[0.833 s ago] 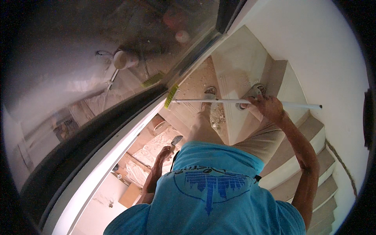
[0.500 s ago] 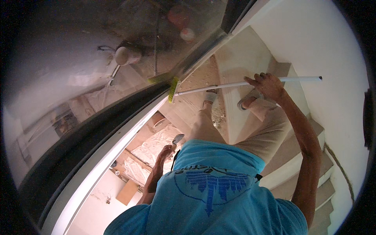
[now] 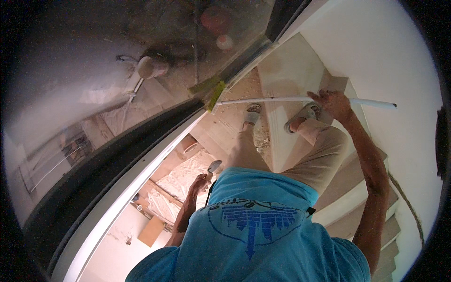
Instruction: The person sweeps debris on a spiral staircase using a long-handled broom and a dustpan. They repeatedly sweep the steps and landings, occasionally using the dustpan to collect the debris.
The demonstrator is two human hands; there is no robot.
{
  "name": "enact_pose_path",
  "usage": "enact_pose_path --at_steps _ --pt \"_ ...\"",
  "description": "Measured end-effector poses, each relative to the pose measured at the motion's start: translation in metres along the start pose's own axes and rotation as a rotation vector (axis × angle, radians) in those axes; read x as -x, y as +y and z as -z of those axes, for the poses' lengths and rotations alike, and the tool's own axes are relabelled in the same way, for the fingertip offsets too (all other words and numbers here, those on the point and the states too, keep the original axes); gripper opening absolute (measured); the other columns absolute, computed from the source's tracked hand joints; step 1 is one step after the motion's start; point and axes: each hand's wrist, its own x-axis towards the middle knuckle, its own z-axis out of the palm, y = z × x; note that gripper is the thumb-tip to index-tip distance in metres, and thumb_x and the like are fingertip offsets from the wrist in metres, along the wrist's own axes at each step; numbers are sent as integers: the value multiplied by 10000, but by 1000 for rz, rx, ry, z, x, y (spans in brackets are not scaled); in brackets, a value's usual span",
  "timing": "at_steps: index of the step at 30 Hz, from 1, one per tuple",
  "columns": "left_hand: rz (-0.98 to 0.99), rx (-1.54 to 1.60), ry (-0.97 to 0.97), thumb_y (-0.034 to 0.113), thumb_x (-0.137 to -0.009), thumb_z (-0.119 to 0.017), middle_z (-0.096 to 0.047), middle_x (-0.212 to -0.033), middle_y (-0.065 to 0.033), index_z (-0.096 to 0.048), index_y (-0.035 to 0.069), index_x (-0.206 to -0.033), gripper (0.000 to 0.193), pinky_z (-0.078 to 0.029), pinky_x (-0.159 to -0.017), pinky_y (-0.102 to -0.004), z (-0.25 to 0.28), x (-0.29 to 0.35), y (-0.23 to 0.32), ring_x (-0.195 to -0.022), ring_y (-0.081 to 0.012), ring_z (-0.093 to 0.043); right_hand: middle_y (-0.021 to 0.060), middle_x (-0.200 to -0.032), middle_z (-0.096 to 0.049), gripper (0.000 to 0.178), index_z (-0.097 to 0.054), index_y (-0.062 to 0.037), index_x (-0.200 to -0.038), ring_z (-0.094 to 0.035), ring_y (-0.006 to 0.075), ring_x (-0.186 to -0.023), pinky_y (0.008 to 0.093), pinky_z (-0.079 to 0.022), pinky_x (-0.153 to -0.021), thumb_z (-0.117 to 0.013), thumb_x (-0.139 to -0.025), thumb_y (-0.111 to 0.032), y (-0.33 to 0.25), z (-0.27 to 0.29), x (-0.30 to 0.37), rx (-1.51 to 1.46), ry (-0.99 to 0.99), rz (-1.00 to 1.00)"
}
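On our right hand (image 3: pixel 334 106), the fingers (image 3: pixel 317 97) are grasping a broom by its white pole (image 3: pixel 284 99), nearer the free end than the head. The pole passes under the palm, running almost level across our view, its bare tip out to the right. On our left hand (image 3: pixel 202 182), the fingers are clenched about the handle of a small trowel (image 3: pixel 214 166), its grey blade pointing up and away, beside our blue shirt (image 3: pixel 253 230).

Farther off, well to the left of the right-hand fingers, we see the broom's green bristles (image 3: pixel 216 95) close to the dark window frame (image 3: pixel 117 148); we cannot tell whether they touch it. Below the pole stand our shoes (image 3: pixel 253 115), with loose debris (image 3: pixel 264 136) next to the left one. Pale sheeting (image 3: pixel 185 181) lies beyond the trowel, and steps (image 3: pixel 350 202) descend at our right beside a white wall (image 3: pixel 394 56).
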Motion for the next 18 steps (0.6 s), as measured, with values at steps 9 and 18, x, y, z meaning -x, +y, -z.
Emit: enact_pose_path --at_steps 9,18 --pt "-32 16 -7 67 -689 -572 -507 -699 -46 -522 55 -1016 331 -379 -369 -284 4 -3 -1 -508 -143 -485 66 -818 -583 574 -448 -204 -1244 -613 216 -716 338 -522 -604 -619 -698 -167 -16 5 -12 -39 -94 -20" --pt "-158 18 -30 60 -687 -565 -480 -659 -44 -519 50 -944 261 -370 -355 -271 1 -3 -8 -493 -144 -477 59 -768 -579 495 -475 -221 -1211 -601 193 -660 312 -508 -539 -567 -743 -89 33 -8 59 90 -2 -283"
